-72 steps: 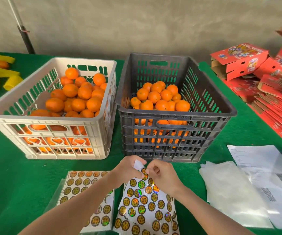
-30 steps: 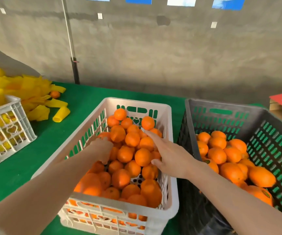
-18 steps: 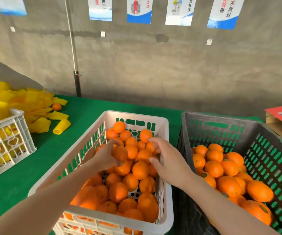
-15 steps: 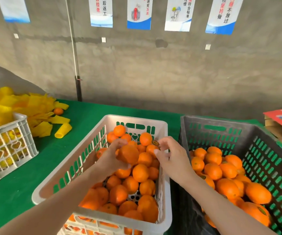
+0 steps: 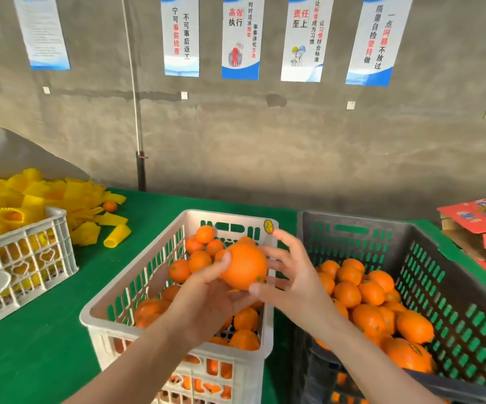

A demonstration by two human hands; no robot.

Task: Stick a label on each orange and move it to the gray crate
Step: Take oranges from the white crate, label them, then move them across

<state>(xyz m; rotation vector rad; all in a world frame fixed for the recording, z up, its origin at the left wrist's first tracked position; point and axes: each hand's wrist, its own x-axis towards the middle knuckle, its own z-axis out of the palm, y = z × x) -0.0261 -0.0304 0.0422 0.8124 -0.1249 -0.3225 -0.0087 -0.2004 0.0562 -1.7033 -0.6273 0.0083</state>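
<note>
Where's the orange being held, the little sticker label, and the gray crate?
orange [image 5: 244, 265]: head view, middle of its peel.
label [image 5: 268, 226]: head view, its round face.
gray crate [image 5: 352, 219]: head view, far rim.

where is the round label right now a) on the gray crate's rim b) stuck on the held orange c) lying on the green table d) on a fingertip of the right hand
D: the label sits at the tip of a raised finger of the right hand, above the orange that the left hand holds over the white crate.
</note>
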